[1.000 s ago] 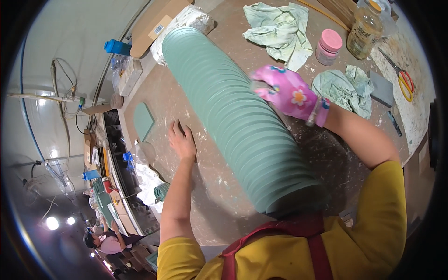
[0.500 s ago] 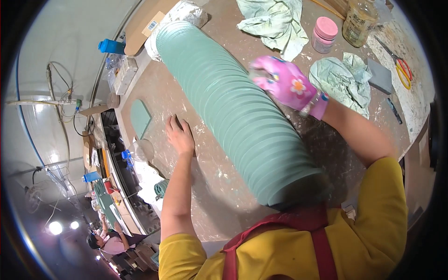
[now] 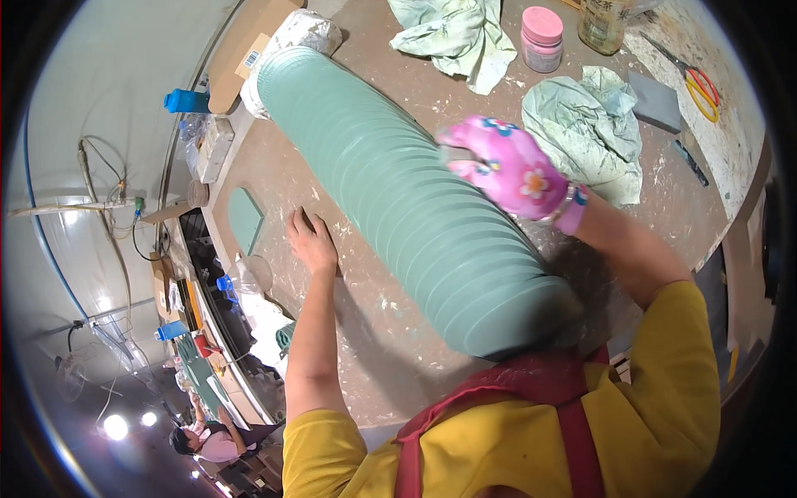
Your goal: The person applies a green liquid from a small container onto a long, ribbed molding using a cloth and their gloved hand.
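A long pale green cylinder (image 3: pixel 398 199) with ridged rings along its side, like many thin round layers laid one against another, lies slantwise across the table (image 3: pixel 374 332). My right hand (image 3: pixel 510 166), in a pink flowered glove, is closed at the cylinder's right side. Its curled fingers hold a small greyish thing, blurred and mostly hidden, against or close to the ridges. My bare left hand (image 3: pixel 312 239) rests on the tabletop left of the cylinder, apart from it, with the fingers spread. A flat green piece (image 3: pixel 245 219) lies beyond that hand.
Crumpled pale cloths (image 3: pixel 585 133) lie to the right. Near them are a pink-lidded jar (image 3: pixel 541 40), a glass jar (image 3: pixel 602 25), a grey block (image 3: pixel 654 101), scissors (image 3: pixel 697 83) and a dark pen-like tool (image 3: pixel 691 163). A white wrapped bundle (image 3: pixel 303 33) touches the cylinder's far end. Another person (image 3: pixel 212 440) sits far left.
The view has shifted slightly, so most things sit a little further left and up. My right hand stays closed by the cylinder's right side; the left hand still lies on the table.
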Demonstrator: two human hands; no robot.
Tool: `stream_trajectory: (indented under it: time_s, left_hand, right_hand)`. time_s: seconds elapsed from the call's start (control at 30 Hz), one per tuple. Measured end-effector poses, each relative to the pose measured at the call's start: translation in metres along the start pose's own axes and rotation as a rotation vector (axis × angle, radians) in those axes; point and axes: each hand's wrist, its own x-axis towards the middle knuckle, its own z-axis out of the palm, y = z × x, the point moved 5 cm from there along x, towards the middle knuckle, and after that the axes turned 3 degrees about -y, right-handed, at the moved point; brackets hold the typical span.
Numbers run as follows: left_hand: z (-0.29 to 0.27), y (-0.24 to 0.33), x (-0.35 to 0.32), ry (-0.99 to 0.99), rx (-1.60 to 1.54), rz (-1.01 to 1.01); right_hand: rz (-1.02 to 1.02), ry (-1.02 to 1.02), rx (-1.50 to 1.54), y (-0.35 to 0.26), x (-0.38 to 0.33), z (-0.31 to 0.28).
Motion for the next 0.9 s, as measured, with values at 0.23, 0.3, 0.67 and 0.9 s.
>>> stream_trajectory:
  time_s: [0.23, 0.3, 0.67, 0.9]
  left_hand:
    - [0.004, -0.003, 0.002, -0.047, -0.024, -0.022]
    - [0.003, -0.007, 0.004, -0.048, -0.012, -0.004]
    - [0.008, -0.011, 0.007, -0.003, -0.023, 0.029]
    - [0.004, -0.006, 0.003, -0.009, -0.011, 0.006]
  right_hand:
    - [-0.026, -0.042, 0.145, -0.013, 0.011, -0.011]
    - [0.034, -0.123, 0.309, -0.023, 0.014, 0.005]
    - [-0.004, -0.100, 0.465, -0.016, 0.000, -0.003]
    - [0.542, -0.146, 0.817, 0.024, -0.069, -0.014]
